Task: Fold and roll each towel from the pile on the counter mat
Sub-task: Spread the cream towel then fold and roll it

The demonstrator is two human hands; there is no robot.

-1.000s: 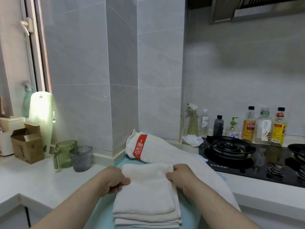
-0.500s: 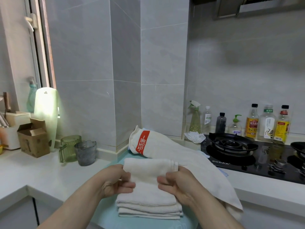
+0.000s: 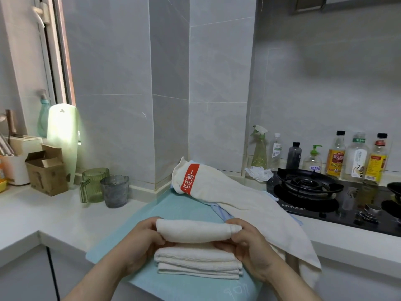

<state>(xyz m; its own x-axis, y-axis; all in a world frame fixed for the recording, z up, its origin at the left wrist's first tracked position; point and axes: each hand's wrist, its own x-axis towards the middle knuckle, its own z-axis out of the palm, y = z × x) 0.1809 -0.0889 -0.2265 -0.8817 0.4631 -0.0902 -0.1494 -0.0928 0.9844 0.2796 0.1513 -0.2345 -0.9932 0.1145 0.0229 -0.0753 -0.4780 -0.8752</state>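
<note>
the fingers (image 3: 159,236) of the left hand (image 3: 141,240) curl under the left end of the rolled towel (image 3: 195,230), thumb over the top. the fingers (image 3: 223,244) of the right hand (image 3: 249,246) wrap the right end the same way, so each hand grips one end of the roll. the roll lies crosswise on the folded layers (image 3: 197,263), near the front edge of the counter mat (image 3: 180,207), about midway between its sides. i cannot tell whether those layers are this towel's unrolled part or other towels. the step in hand looks like rolling, about half done. the next move probably calls for turning the roll toward the front edge with even pressure at both ends, so it stays tight and straight. a long towel (image 3: 238,198) with a red label lies across the mat's far right corner, not yet folded.
</note>
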